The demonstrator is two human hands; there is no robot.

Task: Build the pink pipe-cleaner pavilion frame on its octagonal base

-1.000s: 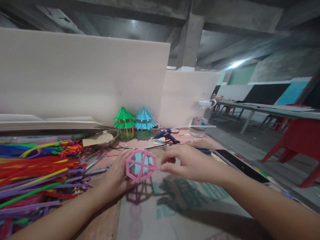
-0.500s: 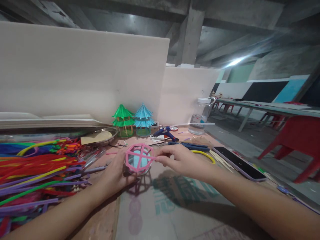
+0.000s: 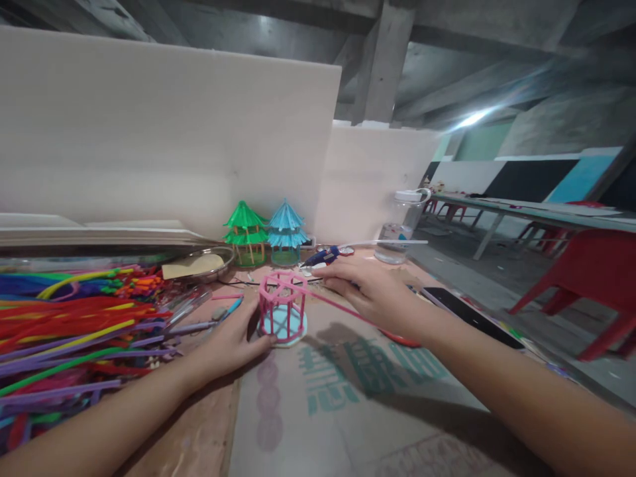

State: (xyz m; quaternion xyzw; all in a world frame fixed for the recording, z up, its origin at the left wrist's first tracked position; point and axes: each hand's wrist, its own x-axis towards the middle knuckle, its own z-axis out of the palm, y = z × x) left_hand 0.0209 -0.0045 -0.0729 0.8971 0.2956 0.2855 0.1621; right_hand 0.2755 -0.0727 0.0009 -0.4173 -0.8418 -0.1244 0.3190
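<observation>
A small pink cage-like frame (image 3: pixel 282 281) with upright sticks stands on a pale blue round base (image 3: pixel 284 323). My left hand (image 3: pixel 241 344) is curled around its left side, with the thumb at the base's front edge. One long pink pipe cleaner strip (image 3: pixel 342 309) runs from the frame's top rim down to the right, passing under my right hand (image 3: pixel 377 291). That hand reaches forward, its fingers stretched out beside a blue glue gun (image 3: pixel 322 256) and covering the gun's handle. I see nothing held in it.
Green (image 3: pixel 243 225) and blue (image 3: pixel 286 225) little pavilions stand behind. Colourful pipe cleaners (image 3: pixel 64 331) pile up at left, near a metal dish (image 3: pixel 226 262). On the right are a water bottle (image 3: pixel 397 228), a phone (image 3: pixel 472 318) and a red chair (image 3: pixel 586 285).
My right hand has let go of the pink strip at the rim and moved forward to the glue gun. The frame, earlier tipped with its top towards me, now stands upright on the table.
</observation>
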